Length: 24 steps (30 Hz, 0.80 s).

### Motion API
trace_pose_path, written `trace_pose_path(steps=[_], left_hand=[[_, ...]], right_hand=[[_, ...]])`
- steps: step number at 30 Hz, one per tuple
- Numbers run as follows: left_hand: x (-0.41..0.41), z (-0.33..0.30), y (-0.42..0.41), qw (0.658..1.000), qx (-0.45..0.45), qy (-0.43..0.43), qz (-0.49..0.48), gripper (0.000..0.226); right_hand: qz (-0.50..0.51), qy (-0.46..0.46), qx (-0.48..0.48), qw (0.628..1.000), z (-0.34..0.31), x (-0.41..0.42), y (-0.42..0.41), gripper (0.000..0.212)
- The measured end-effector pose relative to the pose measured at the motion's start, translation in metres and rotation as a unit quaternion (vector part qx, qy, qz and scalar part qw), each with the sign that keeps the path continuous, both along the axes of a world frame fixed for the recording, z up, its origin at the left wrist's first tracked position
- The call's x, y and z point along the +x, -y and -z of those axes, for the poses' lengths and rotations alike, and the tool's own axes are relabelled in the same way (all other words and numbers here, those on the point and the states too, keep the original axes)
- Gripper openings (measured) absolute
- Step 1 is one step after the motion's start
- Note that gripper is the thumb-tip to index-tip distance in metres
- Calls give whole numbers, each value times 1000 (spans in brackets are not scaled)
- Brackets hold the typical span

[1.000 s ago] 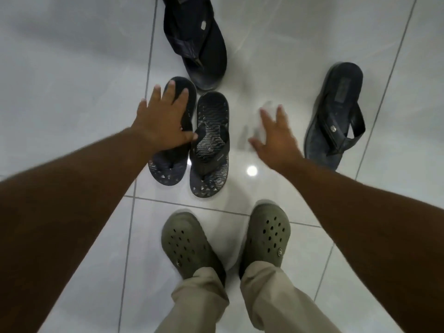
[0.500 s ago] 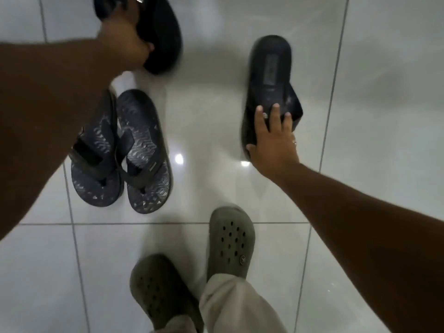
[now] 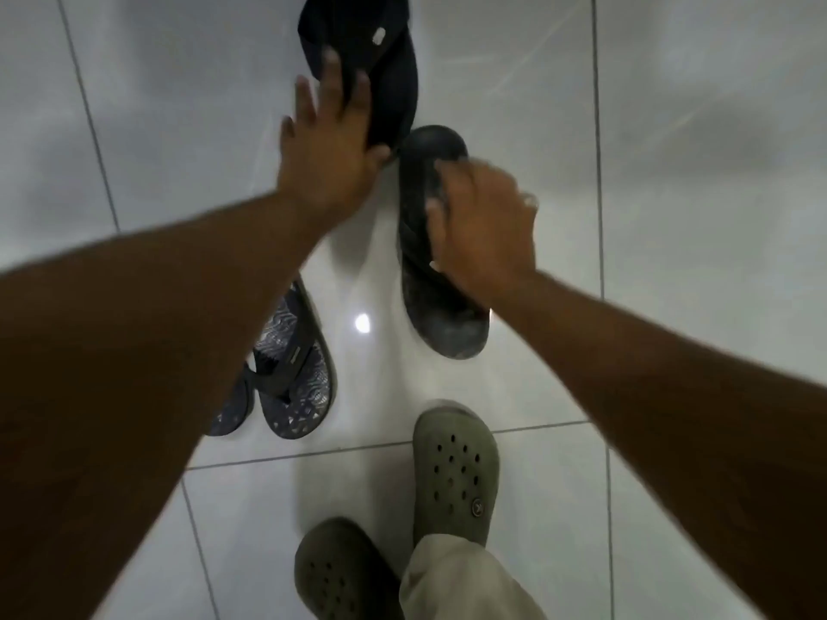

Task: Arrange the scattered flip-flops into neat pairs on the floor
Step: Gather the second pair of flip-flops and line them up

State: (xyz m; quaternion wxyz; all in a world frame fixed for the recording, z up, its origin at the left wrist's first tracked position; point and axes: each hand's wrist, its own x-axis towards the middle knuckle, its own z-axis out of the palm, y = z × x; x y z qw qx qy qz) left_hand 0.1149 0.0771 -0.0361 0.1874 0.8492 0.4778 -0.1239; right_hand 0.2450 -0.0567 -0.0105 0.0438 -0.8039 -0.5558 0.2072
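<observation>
Two plain black flip-flops lie end to end at the top centre of the head view. My left hand (image 3: 331,158) rests on the far black flip-flop (image 3: 394,78), fingers spread over it and thumb hooked at its near end. My right hand (image 3: 483,226) is curled round the left edge of the near black flip-flop (image 3: 443,319), whose far tip almost touches the other one. A grey patterned pair (image 3: 300,373) lies side by side at lower left, partly hidden behind my left forearm.
The floor is glossy white tile (image 3: 693,217) with dark grout lines and a bright light reflection. My feet in olive clogs (image 3: 454,467) (image 3: 340,570) and beige trousers stand just below the flip-flops.
Both hands have brought the two black flip-flops together toward the centre. The right hand has shifted from lying on its flip-flop to gripping its edge. The view has moved right.
</observation>
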Motion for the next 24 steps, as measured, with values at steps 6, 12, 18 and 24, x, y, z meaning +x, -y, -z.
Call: trace_pose_path(steps=[6, 12, 18, 24], left_hand=[[13, 12, 99, 977, -97, -21, 187, 78], [-9, 31, 95, 974, -83, -21, 211, 84], [-56, 34, 102, 978, -90, -2, 187, 94], [-84, 33, 101, 987, -96, -2, 130, 94]], right_hand=[[-124, -18, -9, 992, 9, 29, -124, 65], [-221, -58, -115, 967, 38, 17, -158, 87], [-202, 6, -105, 974, 48, -4, -176, 94], [-200, 102, -124, 967, 55, 17, -186, 81]])
